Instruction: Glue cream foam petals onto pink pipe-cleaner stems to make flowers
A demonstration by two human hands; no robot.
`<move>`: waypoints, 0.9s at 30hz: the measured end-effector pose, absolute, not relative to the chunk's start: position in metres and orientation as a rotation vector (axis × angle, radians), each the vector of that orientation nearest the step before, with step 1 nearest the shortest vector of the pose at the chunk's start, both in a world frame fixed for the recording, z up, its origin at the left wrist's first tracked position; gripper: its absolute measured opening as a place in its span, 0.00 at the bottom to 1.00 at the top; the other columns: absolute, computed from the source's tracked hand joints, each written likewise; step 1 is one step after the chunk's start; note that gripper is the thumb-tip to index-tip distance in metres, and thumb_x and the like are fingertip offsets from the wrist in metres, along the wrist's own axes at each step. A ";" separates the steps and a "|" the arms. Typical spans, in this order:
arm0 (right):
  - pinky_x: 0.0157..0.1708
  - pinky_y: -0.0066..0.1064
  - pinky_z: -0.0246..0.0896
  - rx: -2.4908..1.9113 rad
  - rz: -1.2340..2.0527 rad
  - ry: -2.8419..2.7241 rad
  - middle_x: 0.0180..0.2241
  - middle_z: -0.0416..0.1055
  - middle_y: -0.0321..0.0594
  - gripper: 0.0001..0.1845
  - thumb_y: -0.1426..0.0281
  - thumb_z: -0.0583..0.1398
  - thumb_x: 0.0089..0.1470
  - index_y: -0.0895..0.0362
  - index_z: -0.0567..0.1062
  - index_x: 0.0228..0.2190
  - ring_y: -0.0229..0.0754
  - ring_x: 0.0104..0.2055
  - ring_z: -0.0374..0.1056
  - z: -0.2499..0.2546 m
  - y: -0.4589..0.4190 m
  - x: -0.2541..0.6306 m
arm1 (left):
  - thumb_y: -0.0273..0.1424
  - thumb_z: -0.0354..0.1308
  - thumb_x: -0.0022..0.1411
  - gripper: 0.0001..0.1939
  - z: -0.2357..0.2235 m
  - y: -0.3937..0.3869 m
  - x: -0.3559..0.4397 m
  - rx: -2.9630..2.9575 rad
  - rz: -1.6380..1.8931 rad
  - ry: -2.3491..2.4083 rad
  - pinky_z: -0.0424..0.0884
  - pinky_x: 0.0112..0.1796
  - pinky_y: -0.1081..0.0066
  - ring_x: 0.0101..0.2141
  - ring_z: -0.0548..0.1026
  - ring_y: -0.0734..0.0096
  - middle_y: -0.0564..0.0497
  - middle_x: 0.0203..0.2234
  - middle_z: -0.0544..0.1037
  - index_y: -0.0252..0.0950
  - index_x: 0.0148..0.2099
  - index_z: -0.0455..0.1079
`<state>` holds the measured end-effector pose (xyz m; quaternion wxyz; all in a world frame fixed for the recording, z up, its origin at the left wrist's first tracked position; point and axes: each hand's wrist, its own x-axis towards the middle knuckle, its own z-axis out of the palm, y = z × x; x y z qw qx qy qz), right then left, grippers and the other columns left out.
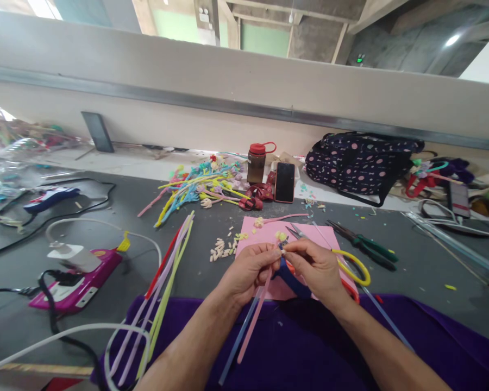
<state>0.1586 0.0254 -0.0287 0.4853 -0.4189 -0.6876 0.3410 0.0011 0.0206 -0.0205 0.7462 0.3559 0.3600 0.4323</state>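
Observation:
My left hand (255,271) is closed on a pink pipe cleaner (255,326) that slants down toward the table's near edge. Beside it, my right hand (315,269) pinches a small pale piece (283,252) at the stem's upper end; the fingers partly hide it. A yellow cluster (281,237) shows just above the fingertips. Under both hands lies a pink sheet (252,231), with scissors (352,260) on it. Blue handles (291,282) show between the hands. A translucent bluish stick (238,347) runs beside the pink stem. Small cream pieces (219,250) lie left of the sheet.
Long pipe cleaners (171,282) lie at left, near a magenta power strip (81,285) with cables. Behind are a colourful pipe-cleaner pile (204,187), bottle (256,165), phone (284,183) and patterned bag (358,165). Green-handled pliers (370,247) rest at right. Purple cloth (440,336) covers the near edge.

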 end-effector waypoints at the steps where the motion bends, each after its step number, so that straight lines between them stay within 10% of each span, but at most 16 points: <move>1: 0.19 0.26 0.55 -1.028 0.822 -1.681 0.21 0.67 0.34 0.03 0.69 0.60 0.51 0.53 0.75 0.29 0.34 0.19 0.60 -0.029 0.025 0.159 | 0.33 0.59 0.52 0.11 -0.020 0.020 0.001 0.776 0.940 0.789 0.39 0.13 0.80 0.11 0.49 0.90 0.57 0.16 0.66 0.31 0.25 0.64; 18: 0.11 0.18 0.36 -0.902 1.752 -1.102 0.14 0.59 0.28 0.04 0.73 0.60 0.41 0.59 0.68 0.20 0.25 0.12 0.45 -0.022 0.027 0.154 | 0.33 0.61 0.51 0.10 -0.018 0.017 0.002 0.853 0.918 0.818 0.39 0.14 0.80 0.12 0.50 0.89 0.57 0.16 0.67 0.31 0.27 0.65; 27: 0.10 0.18 0.41 -0.948 1.564 -1.206 0.16 0.63 0.29 0.07 0.67 0.63 0.45 0.58 0.72 0.26 0.26 0.12 0.50 -0.026 0.031 0.157 | 0.34 0.61 0.50 0.12 -0.017 0.020 0.004 0.822 0.939 0.860 0.38 0.13 0.79 0.11 0.49 0.89 0.58 0.15 0.66 0.32 0.24 0.64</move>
